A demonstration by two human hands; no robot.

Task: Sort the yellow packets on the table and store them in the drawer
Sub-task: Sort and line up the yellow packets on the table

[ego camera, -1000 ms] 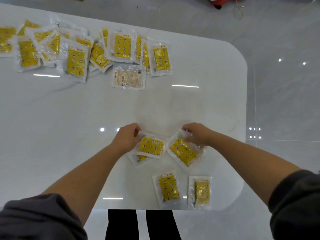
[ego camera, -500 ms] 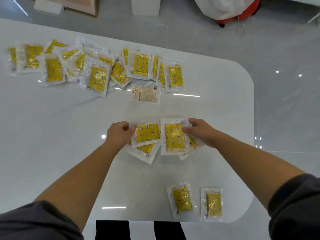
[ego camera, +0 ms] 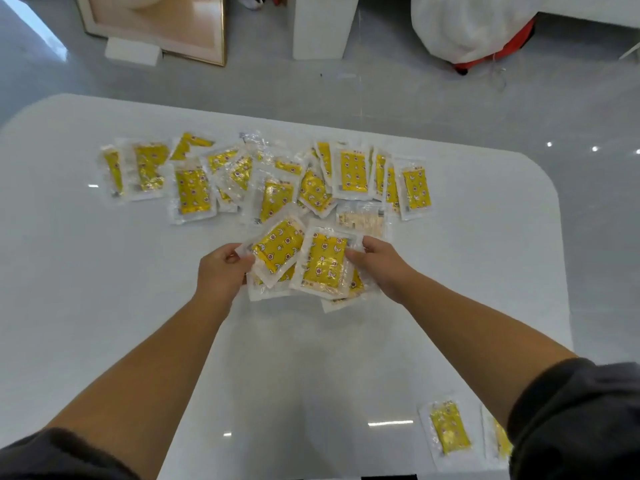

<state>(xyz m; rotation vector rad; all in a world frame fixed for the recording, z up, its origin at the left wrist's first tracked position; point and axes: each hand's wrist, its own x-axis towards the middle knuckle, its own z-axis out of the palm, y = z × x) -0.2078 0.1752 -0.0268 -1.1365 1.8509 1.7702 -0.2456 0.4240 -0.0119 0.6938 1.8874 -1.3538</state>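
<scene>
Two loose packets (ego camera: 449,432) at table (ego camera: 86,289) edge lower right; room lower left. Left hand (ego camera: 221,271), right hand (ego camera: 381,268) fingers pinch centre stacks (ego camera: 325,263).

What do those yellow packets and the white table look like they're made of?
Yellow packets: clear, glossy plastic film, judging by the crinkles and the see-through sealed borders. The yellow printed sachet inside glints, so it may be foil or shiny plastic.

White table: hard, smooth and highly polished, since it mirrors the ceiling lights sharply. It could be stone, glass or lacquer; the look alone doesn't settle it.
</scene>
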